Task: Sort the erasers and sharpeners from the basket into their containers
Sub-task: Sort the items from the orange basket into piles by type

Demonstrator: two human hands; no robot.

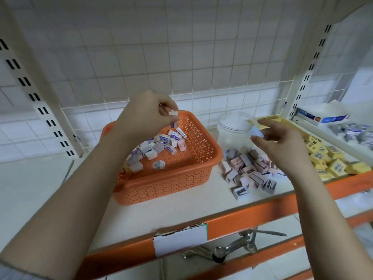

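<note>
Shelf edge (pixel 232 217): orange trim, a paper label (pixel 180 240) taped on, nearest the onlooker

Orange basket (pixel 171 184): on the shelf, mixed erasers (pixel 153 146) heaped toward its left side, evidently the stock yet to be sorted

Sharpeners (pixel 250 170): loose pile on the shelf just right of the basket, not in any container

Left hand (pixel 149 116): above the basket, fingertips pinching one small white piece (pixel 173 113), likely just picked for sorting

Right hand (pixel 282 140): above the sharpener pile, fingers lightly pinching a pale item (pixel 256 132), poised near the jar

Clear jar (pixel 232 126): behind the pile, open-topped, seemingly a destination

Yellow boxed items (pixel 331 158): heaped far right
</note>
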